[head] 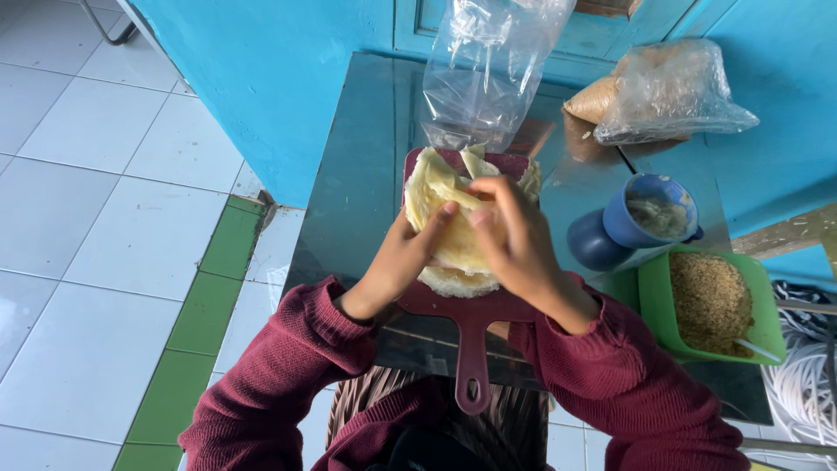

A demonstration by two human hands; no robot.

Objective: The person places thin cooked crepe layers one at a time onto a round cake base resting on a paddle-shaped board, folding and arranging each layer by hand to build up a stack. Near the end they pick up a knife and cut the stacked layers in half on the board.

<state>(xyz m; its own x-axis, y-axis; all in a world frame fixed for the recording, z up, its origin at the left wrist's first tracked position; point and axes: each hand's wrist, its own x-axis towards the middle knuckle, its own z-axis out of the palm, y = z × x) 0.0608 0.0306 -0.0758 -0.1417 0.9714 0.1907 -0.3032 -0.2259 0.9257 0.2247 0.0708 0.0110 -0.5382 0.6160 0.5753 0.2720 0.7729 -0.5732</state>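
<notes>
Here, both hands work a soft, pale yellow flatbread (449, 209) on a maroon cutting board (471, 310), which rests on a steel-topped table (349, 192) against a blue wall (261, 70). The left hand (403, 262) reaches in from the board's near left, fingers curled under the edge of the bread and thumb pressed on top, pinching a fold. The right hand (514, 240) arches over the middle, palm down and wrist bent, fingertips gripping the gathered sheet from above. Both sleeves (288, 366) are dark red knit and are pulled down to the wrists. The thin sheet looks liable to tear where the two grips pull against each other, and any filling inside, which cannot be seen, could spill if the fold opens. The board's handle (472, 366) juts past the table's near edge toward the person, so a nudge from a forearm might tip or slide it. A clear plastic bag (488, 70) hangs just beyond the board, close enough to brush the bread. To the right stand a blue cup (649, 218) of pale paste and a green tray (711, 305) of brown crumbs with a white spoon (757, 349), both within reach of a stray right elbow. Another bag of crumbs (663, 92) lies farther back.
</notes>
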